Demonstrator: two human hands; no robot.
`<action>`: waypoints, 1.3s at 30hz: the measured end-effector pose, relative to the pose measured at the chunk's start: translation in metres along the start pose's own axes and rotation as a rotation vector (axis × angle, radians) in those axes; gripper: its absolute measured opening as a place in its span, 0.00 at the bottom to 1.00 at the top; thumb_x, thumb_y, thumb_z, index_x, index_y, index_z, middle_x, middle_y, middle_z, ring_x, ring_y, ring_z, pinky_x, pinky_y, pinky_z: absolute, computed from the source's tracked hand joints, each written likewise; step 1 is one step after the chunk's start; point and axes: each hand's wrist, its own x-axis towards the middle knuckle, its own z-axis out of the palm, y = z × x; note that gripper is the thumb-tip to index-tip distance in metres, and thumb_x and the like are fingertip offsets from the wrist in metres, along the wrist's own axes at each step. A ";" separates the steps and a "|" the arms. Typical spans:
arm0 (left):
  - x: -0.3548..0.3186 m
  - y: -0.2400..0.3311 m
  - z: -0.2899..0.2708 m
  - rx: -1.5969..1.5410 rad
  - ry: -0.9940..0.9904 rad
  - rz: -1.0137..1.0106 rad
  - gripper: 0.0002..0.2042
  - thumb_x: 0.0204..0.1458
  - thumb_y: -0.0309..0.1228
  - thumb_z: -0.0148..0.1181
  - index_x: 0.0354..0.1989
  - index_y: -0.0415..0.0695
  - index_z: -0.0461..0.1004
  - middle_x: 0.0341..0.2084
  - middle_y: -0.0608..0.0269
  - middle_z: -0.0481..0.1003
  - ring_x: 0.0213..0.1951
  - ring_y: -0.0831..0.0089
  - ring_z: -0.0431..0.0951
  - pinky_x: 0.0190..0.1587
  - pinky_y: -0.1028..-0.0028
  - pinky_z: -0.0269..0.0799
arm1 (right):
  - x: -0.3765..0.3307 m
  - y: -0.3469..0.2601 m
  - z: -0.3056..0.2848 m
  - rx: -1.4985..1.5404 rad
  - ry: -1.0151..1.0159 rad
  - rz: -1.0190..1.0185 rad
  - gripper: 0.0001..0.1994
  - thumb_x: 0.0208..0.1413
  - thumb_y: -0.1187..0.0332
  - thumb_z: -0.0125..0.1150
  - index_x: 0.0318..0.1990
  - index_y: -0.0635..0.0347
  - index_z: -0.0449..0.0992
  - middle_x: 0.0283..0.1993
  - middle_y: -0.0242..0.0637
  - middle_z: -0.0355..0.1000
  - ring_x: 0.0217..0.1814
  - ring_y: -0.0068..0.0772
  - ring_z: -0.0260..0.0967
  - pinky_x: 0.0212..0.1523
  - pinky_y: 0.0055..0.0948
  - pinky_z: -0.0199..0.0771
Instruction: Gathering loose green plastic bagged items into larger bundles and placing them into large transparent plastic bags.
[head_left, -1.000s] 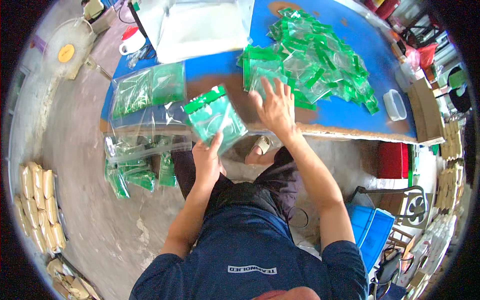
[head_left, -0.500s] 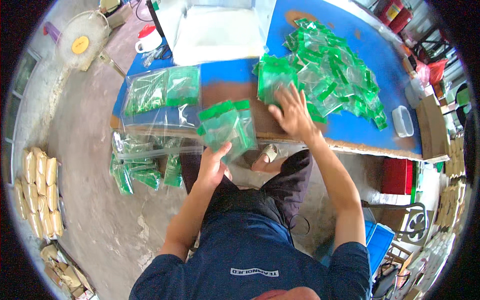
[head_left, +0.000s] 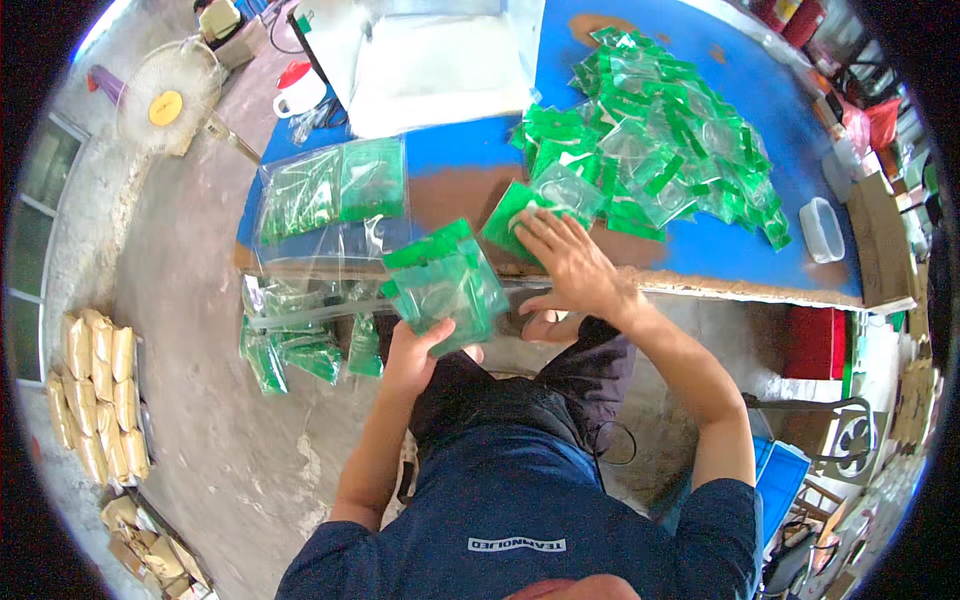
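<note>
My left hand [head_left: 415, 352] holds a stack of small clear packets with green tops [head_left: 443, 285] in front of the blue table's near edge [head_left: 740, 285]. My right hand [head_left: 562, 258] lies flat with fingers spread on a green packet [head_left: 518, 208] at the near side of a big heap of the same packets [head_left: 660, 150]. Left of the stack, a large clear bag filled with green packets [head_left: 330, 195] rests on the table corner.
More filled clear bags [head_left: 300, 335] hang below the table's edge. A white sheet [head_left: 440, 65], a white jug with a red lid [head_left: 298, 90] and a small clear box [head_left: 822, 228] sit on the table. A fan [head_left: 165, 100] and tan sacks [head_left: 95, 390] stand on the floor at left.
My right hand has come down from above the table and pressed onto a packet at the heap's near side. The stack in my left hand has stayed near the table's edge.
</note>
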 end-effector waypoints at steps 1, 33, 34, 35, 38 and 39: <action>-0.006 0.001 -0.004 0.076 0.005 0.002 0.17 0.50 0.24 0.66 0.48 0.35 0.72 0.38 0.63 0.77 0.41 0.66 0.79 0.49 0.66 0.73 | -0.006 -0.002 -0.001 -0.042 -0.051 -0.093 0.32 0.49 0.58 0.67 0.60 0.63 0.67 0.65 0.47 0.62 0.69 0.47 0.57 0.66 0.45 0.59; 0.019 -0.048 0.017 -0.524 -0.064 -0.252 0.24 0.57 0.28 0.59 0.62 0.45 0.61 0.57 0.62 0.70 0.60 0.64 0.68 0.67 0.58 0.60 | -0.008 0.010 -0.001 0.748 0.103 0.243 0.17 0.59 0.67 0.54 0.53 0.65 0.73 0.49 0.50 0.72 0.51 0.48 0.71 0.55 0.42 0.70; 0.017 -0.048 0.015 -0.529 -0.057 -0.253 0.24 0.57 0.28 0.59 0.62 0.45 0.61 0.57 0.62 0.70 0.60 0.64 0.68 0.67 0.58 0.60 | -0.014 0.005 -0.011 0.467 0.116 0.065 0.19 0.58 0.65 0.56 0.55 0.65 0.72 0.51 0.50 0.71 0.54 0.50 0.70 0.56 0.42 0.69; 0.015 -0.048 0.014 -0.524 -0.032 -0.245 0.24 0.57 0.27 0.60 0.62 0.45 0.61 0.57 0.61 0.70 0.60 0.64 0.69 0.66 0.58 0.61 | -0.020 0.000 -0.016 0.186 0.129 -0.113 0.22 0.57 0.62 0.58 0.56 0.64 0.71 0.54 0.50 0.69 0.56 0.51 0.69 0.57 0.42 0.69; 0.015 -0.056 -0.007 -0.482 -0.031 -0.221 0.24 0.56 0.28 0.60 0.61 0.42 0.62 0.55 0.58 0.71 0.57 0.61 0.71 0.62 0.57 0.66 | -0.041 -0.010 -0.019 0.045 0.051 -0.081 0.24 0.53 0.64 0.63 0.57 0.64 0.71 0.60 0.49 0.66 0.60 0.52 0.67 0.59 0.44 0.69; 0.016 -0.056 -0.012 -0.443 -0.068 -0.205 0.23 0.56 0.29 0.59 0.60 0.40 0.63 0.53 0.55 0.72 0.56 0.58 0.72 0.59 0.57 0.69 | -0.048 -0.003 -0.021 0.041 0.046 -0.073 0.24 0.53 0.64 0.63 0.57 0.64 0.71 0.60 0.49 0.66 0.60 0.52 0.67 0.59 0.44 0.69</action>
